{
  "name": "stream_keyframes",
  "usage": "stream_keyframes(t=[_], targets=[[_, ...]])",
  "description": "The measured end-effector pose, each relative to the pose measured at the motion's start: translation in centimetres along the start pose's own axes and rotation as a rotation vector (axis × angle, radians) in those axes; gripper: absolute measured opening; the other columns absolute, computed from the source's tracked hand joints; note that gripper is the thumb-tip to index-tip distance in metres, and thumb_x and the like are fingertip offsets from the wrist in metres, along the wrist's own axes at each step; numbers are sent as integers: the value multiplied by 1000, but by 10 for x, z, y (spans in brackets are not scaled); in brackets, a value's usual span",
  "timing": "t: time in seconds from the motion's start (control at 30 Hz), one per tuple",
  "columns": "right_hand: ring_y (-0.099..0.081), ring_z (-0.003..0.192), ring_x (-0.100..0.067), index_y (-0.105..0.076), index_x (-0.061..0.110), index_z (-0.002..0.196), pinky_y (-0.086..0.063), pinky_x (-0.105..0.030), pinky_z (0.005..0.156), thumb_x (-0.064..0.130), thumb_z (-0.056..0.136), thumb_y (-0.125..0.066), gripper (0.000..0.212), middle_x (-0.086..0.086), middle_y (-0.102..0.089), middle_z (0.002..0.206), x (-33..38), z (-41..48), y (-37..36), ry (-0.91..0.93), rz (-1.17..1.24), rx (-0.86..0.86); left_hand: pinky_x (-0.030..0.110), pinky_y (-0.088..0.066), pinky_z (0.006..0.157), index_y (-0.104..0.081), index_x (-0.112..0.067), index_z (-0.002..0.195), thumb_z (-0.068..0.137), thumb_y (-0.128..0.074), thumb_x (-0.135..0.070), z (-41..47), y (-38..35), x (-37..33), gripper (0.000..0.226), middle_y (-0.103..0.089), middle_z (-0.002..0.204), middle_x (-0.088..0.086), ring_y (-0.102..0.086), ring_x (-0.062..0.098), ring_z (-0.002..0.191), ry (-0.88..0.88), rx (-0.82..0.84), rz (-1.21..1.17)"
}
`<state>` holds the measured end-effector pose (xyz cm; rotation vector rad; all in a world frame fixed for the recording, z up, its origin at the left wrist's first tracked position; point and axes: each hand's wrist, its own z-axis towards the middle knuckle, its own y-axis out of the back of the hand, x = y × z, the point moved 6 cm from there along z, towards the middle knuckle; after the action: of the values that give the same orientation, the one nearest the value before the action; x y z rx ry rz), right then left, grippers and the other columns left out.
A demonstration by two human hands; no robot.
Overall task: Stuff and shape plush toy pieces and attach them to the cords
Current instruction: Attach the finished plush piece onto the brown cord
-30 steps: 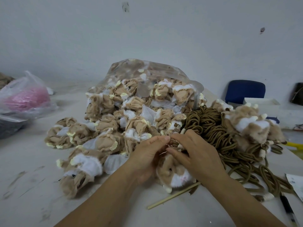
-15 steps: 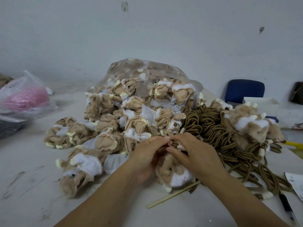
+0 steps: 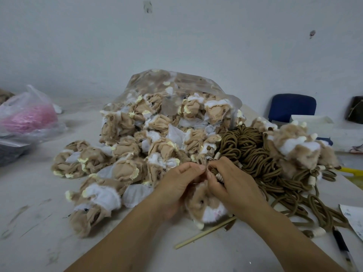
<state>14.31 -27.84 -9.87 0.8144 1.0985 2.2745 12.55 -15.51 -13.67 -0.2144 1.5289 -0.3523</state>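
Pinching a cord end (image 3: 218, 176) over the stuffed plush toy (image 3: 208, 208) — left hand (image 3: 175, 190) and right hand (image 3: 234, 186), fingers (image 3: 189, 167) curled tight.

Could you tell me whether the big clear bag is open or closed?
Open: the clear bag lies with plush pieces spilling from its mouth onto the table.

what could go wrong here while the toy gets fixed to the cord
1. The left hand and right hand pinch one small spot where the cord meets the plush toy; a slip could undo the join.
2. That cord seems to lead into the tangled cord pile, so a tug may snag others.
3. The wooden stick lies loose by the right forearm and could get swept away.
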Motion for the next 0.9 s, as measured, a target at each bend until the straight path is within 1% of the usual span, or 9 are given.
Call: stream_keyframes(t=[0.07,0.13,0.2,0.37,0.47,0.6,0.7,0.8,0.9], targets=[[-47,75,-7,-48,30,98,-44,-34,61,47,88,-37,23,21,-42,88,-1,0,-1,-7,72,-6,26,-55,66,-71,-12,87,76,-74,-31,1,0,1,22,-68,77,6,-66,16,72,-5,-8,9],[-49,77,-6,-45,31,98,-45,-35,65,47,87,-39,20,20,-45,91,-2,0,-2,-20,136,-5,25,-54,65,-70,-12,89,78,-76,-33,0,-1,0,25,-68,76,5,-66,15,71,-13,6,11],[-49,80,-5,-46,31,102,-46,-35,67,46,88,-40,22,20,-47,92,-3,0,-3,-22,131,-3,25,-54,65,-68,-12,89,79,-76,-34,-1,-1,0,26,-67,75,4,-65,15,70,-18,22,15],[-49,82,-5,-50,29,109,-47,-36,69,40,89,-44,23,19,-48,96,-3,1,-7,-32,131,22,31,-55,73,-71,-12,90,74,-76,-31,0,1,-1,25,-69,85,10,-66,21,80,-34,-19,47],[-52,82,-6,-52,27,108,-48,-37,70,38,88,-47,23,15,-52,97,-4,2,-8,-49,147,30,30,-56,71,-71,-13,87,71,-76,-31,0,2,-1,24,-70,85,11,-66,21,77,-32,-45,51],[-53,84,-6,-53,25,108,-48,-33,71,39,86,-46,27,15,-53,97,-6,2,-9,-59,153,24,28,-55,67,-73,-22,80,83,-73,-28,-1,1,-2,7,-71,81,6,-66,17,74,-56,-67,156],[-49,83,-2,-54,24,106,-45,-27,69,35,87,-49,22,19,-50,92,-9,2,-9,-52,164,10,29,-55,68,-73,-25,77,89,-70,-23,0,2,-2,13,-71,80,4,-67,16,75,-77,-79,190],[-48,84,1,-54,26,104,-40,-20,65,35,88,-50,19,22,-48,89,-10,1,-9,-39,188,10,30,-56,70,-74,-24,79,87,-71,-25,0,3,-1,9,-71,82,5,-67,17,76,-67,-69,185],[-49,86,1,-53,28,105,-43,-24,67,37,89,-49,19,22,-48,90,-10,1,-11,-30,178,14,28,-55,67,-73,-23,78,87,-72,-24,2,4,0,9,-71,79,5,-66,16,73,-55,-69,168]])
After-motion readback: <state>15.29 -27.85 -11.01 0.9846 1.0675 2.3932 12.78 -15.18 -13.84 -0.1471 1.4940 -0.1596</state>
